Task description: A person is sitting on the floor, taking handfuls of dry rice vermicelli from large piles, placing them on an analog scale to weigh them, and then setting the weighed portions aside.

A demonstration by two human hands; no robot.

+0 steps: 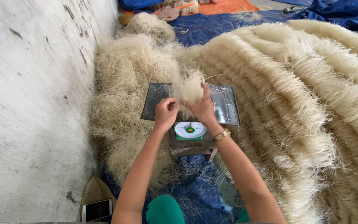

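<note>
Fibre tuft [187, 88] upright just above the scale [190, 130] tray, pinched at its base by right hand [202, 108]; left hand [166, 113] clenched beside it, touching the lower strands, equally near.

Dry, wiry pale fibre bundles [295, 95] lie beside a glossy metal scale tray [224, 103] and rough concrete wall [34, 103].

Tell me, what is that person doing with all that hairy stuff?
A person holds a small tuft of pale fibre in both hands, left hand and right hand, above the dark tray of a dial scale. Loose fibre is piled on the left; long combed bundles lie on the right.
</note>
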